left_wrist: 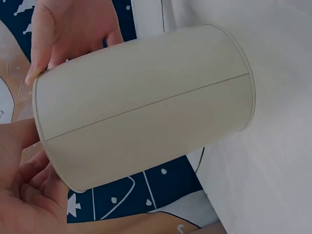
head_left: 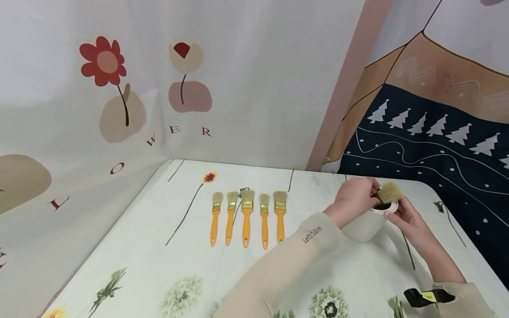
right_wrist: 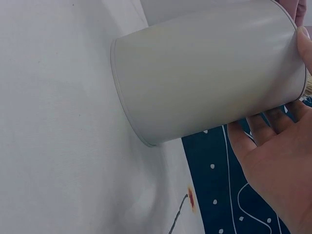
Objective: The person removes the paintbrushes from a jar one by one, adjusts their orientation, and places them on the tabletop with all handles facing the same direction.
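Note:
A cream cylindrical container with a pale rim stands at the right of the table. My left hand is over its mouth and pinches a paintbrush near the metal band, bristles pointing up and right; its handle is hidden. My right hand grips the container's rim from the right, thumb at the edge and fingers along the side. The left wrist view shows the container's seamed wall with the left fingers curled at the rim. A bit of bristle peeks past the rim in the right wrist view.
Several paintbrushes with orange handles lie in a row, bristles away from me, mid-table. The tablecloth is white with printed flowers. Printed curtains hang behind the table, with a dark tree-patterned cloth at right.

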A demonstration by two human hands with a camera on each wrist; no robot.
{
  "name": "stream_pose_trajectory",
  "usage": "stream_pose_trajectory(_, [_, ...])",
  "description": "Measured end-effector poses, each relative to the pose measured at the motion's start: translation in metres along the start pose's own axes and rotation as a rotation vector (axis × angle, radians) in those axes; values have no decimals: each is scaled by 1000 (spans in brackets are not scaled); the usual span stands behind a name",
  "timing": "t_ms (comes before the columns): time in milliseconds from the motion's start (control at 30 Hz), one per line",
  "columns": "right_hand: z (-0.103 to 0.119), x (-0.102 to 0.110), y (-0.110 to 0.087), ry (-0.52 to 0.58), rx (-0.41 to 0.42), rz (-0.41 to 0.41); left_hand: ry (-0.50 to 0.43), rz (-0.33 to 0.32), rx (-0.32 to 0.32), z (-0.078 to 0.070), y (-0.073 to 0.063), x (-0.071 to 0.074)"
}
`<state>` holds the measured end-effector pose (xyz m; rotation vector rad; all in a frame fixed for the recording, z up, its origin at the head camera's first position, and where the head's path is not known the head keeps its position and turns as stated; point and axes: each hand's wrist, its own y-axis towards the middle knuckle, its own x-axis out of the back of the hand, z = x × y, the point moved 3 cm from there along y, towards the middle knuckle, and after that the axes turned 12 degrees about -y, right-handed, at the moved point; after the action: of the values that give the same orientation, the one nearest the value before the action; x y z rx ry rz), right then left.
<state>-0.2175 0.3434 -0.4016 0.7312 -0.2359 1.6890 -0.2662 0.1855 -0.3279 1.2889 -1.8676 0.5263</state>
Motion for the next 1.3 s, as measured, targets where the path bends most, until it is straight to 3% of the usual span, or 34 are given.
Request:
stream_pose_trajectory(333, [0,0,0,27,8,2,143,52,-5,-3,6,-5])
stream_pose_trajectory(567, [0,0,1,63,12,-10,200,28,-14,-5,6,-11])
stream_pose_trajectory(800, [-2,3,1,54,-11,-15,87,16,-31,-1,5,-8])
stream_pose_trajectory(1067, [3,0,1,39,40,-7,-84,40,-100,2,0,-2])
stream_pose_trajectory(1300, [2,1,2,50,41,6,-256,2,-162,10,-2,0])
